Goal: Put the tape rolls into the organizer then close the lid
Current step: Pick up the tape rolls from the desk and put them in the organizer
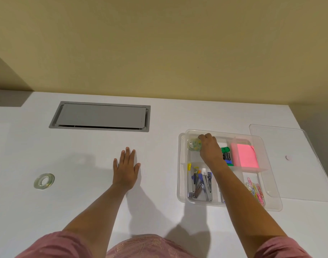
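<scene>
White desk [159, 183] under a yellowish wall, a grey cable hatch [100, 116] set into the top at about eleven o'clock from the person. Over at two o'clock sits the clear organizer [181, 183], lid off, and the right hand [208, 148] is down in its far-left compartment, fingers curled around a tape roll [194, 144] with a greenish, patterned look. Whether the roll has touched the compartment floor is hard to call from here; it reads as being set down, the grip not yet let go.

Left hand [126, 169] lies flat on the desk at twelve o'clock, palm down, fingers spread, holding nothing.

Now the one that matters: a second, clear tape roll [44, 181] lies flat on the desk out at nine o'clock from that left hand, hole facing up, well apart from the organizer. It's the left hand's to take, being far nearer than the right, which would have to cross the whole desk.

Clear lid [299, 164] lies flat on the desk just right of the organizer, at three o'clock, its edge tucked against the tray. Closing comes last, I'd judge, with one roll still out.
</scene>
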The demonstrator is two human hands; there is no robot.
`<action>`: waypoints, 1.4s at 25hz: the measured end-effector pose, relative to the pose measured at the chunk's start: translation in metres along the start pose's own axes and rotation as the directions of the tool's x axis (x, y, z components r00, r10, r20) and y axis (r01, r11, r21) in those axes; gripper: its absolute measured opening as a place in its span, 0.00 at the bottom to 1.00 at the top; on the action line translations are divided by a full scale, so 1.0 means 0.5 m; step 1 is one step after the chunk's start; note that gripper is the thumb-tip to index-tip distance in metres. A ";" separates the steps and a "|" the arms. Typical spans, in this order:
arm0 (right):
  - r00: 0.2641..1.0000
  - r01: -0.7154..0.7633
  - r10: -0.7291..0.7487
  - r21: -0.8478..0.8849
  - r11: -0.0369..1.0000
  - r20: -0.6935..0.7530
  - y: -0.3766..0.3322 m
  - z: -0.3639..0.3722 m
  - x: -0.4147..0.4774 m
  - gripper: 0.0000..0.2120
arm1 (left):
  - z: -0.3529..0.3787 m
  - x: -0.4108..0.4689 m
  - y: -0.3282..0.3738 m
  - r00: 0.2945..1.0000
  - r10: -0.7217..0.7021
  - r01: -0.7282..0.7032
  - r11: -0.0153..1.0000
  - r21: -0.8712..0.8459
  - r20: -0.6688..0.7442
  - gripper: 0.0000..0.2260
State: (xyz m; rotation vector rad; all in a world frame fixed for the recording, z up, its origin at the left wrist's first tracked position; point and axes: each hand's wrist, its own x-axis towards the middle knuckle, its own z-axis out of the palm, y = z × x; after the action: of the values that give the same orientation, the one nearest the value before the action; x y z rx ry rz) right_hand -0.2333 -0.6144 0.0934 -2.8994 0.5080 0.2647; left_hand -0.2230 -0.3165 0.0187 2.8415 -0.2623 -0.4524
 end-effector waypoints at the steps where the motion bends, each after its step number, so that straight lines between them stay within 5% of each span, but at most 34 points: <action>1: 0.999 -0.011 0.012 0.044 0.999 -0.032 -0.004 -0.002 -0.004 0.23 | -0.002 0.000 -0.003 1.000 0.007 -0.007 1.000 -0.006 0.009 0.25; 11: 0.965 0.168 -0.142 0.103 0.980 -0.220 -0.165 0.009 -0.080 0.23 | -0.025 -0.053 -0.079 0.992 0.090 -0.092 0.996 0.020 0.084 0.25; 18: 0.969 0.218 -0.207 0.072 0.973 -0.135 -0.339 0.053 -0.130 0.24 | -0.070 -0.089 -0.209 0.994 0.096 -0.101 0.991 0.088 0.057 0.24; 26: 0.948 0.318 -0.316 0.059 0.946 -0.046 -0.570 0.114 -0.166 0.24 | -0.158 -0.078 -0.395 0.996 -0.044 0.050 0.996 0.070 -0.081 0.23; 35: 0.824 0.525 -0.534 0.101 0.845 0.191 -0.825 0.185 -0.209 0.23 | -0.181 -0.079 -0.581 0.971 -0.216 0.218 0.976 0.004 -0.107 0.22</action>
State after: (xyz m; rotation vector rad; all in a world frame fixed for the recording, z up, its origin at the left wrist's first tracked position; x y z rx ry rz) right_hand -0.1982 -0.1804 0.0879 -2.7774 -0.3307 0.4582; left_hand -0.1908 -0.0119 0.0334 2.9103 0.0668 -0.3405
